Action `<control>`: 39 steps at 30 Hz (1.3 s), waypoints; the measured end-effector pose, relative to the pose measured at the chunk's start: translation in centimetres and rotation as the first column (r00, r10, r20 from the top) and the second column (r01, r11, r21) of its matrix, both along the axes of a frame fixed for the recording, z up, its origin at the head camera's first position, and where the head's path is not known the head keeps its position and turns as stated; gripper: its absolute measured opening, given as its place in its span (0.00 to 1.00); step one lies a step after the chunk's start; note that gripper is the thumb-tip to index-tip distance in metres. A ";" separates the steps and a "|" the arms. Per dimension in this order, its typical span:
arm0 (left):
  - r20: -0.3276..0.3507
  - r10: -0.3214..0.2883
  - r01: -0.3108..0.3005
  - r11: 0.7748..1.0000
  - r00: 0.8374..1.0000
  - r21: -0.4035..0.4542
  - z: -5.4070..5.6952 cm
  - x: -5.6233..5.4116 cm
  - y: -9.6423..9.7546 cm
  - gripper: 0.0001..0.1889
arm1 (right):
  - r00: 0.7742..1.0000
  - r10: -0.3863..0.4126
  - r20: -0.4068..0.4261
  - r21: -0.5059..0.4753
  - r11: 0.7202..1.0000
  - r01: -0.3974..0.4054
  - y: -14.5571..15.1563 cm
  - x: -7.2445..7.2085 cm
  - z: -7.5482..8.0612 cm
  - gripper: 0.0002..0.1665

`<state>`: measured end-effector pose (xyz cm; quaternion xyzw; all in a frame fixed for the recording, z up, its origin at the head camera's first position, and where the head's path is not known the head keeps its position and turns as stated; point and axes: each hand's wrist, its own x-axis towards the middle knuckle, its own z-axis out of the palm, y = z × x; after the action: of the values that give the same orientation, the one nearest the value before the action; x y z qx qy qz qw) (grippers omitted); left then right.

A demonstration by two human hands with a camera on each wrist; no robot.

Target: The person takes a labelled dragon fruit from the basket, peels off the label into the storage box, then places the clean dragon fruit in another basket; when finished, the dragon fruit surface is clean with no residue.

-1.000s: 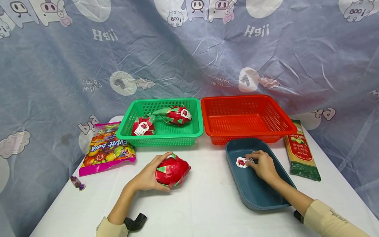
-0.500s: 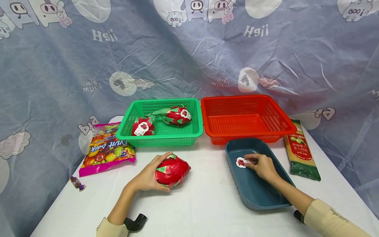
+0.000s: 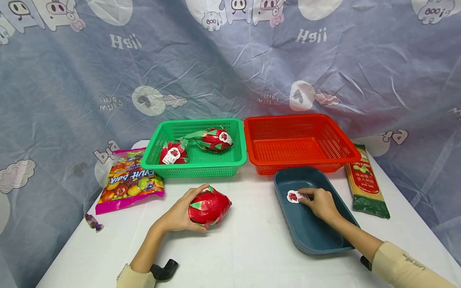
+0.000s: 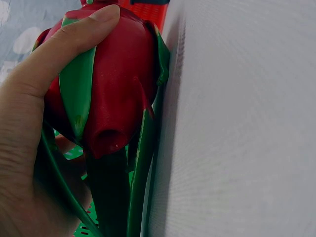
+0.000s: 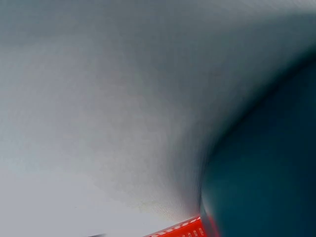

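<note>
In the head view my left hand (image 3: 183,212) grips a red dragon fruit (image 3: 209,208) with green scales on the white table. The left wrist view shows the thumb laid along the fruit's red skin (image 4: 121,74) and its green scales hanging down. My right hand (image 3: 322,204) reaches into a dark blue basin (image 3: 309,240), finger and thumb pinching the right end of a small white sticker (image 3: 293,196) with a dragon fruit picture. In the right wrist view only the basin's wall (image 5: 261,168) shows, blurred; the hand is out of that view.
A green basket (image 3: 201,171) holds two dragon fruits (image 3: 216,140) with white stickers. Beside it stands a red basket (image 3: 284,150). A Fruit candy bag (image 3: 129,180) and a wrapped candy (image 3: 93,222) lie at left, a pasta packet (image 3: 367,184) at right.
The right fingers shift slightly over the sticker inside the basin. My left hand and the dragon fruit stay in place.
</note>
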<state>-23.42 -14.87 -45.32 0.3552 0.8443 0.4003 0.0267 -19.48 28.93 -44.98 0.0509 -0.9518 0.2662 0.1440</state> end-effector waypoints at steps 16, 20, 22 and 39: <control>0.027 -0.011 0.011 1.000 1.000 0.026 3.5 2.1 0.6 0.57 | 0.994 0.086 0.074 -0.137 0.988 -0.075 0.3 0.5 4.5 0.23; 0.030 -0.011 0.011 1.000 0.999 0.022 3.5 2.0 0.7 0.57 | 0.998 0.066 -0.011 -0.233 0.970 -0.067 1.8 0.2 7.8 0.23; 0.034 -0.010 0.009 1.000 0.999 0.021 3.4 1.9 0.7 0.57 | 0.998 -0.027 -0.054 -0.251 0.968 0.013 3.2 -0.3 9.2 0.24; 0.020 -0.021 0.020 1.000 1.000 0.018 -0.7 -0.3 -0.2 0.60 | 0.975 0.017 0.223 -0.330 0.942 0.059 14.9 -5.4 6.0 0.47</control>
<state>-23.71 -15.03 -46.02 0.3601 0.8367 0.4110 0.0361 -24.90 43.81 -38.98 -0.0143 -0.9034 0.4261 0.0459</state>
